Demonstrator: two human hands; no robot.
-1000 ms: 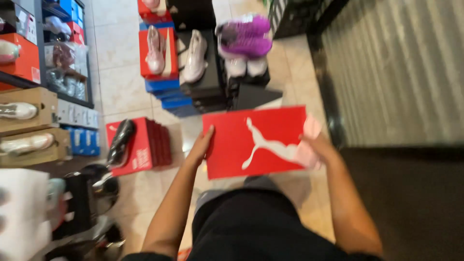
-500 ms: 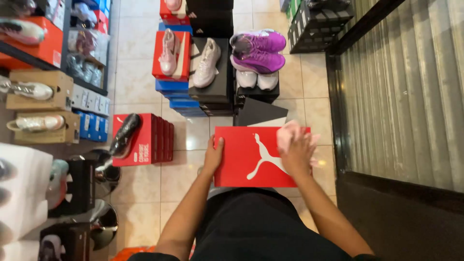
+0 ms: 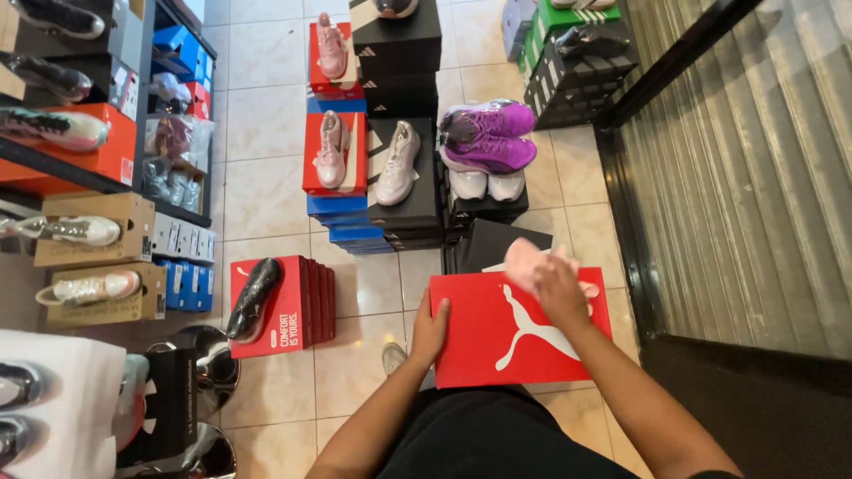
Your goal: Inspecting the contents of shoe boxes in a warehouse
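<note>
Low centre of frame: left hand (image 3: 429,330) clasps the red shoebox (image 3: 519,330) edge; right hand (image 3: 557,288) presses a pink cloth (image 3: 524,260) on its lid (stiff, light cardboard); best held by both sides.

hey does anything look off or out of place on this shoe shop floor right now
Nothing looks damaged or spilled. The red box is level, with the left hand gripping its edge and the right hand pressing a pink cloth on its lid. The display shoes sit on stacked boxes, such as the purple pair.
</note>
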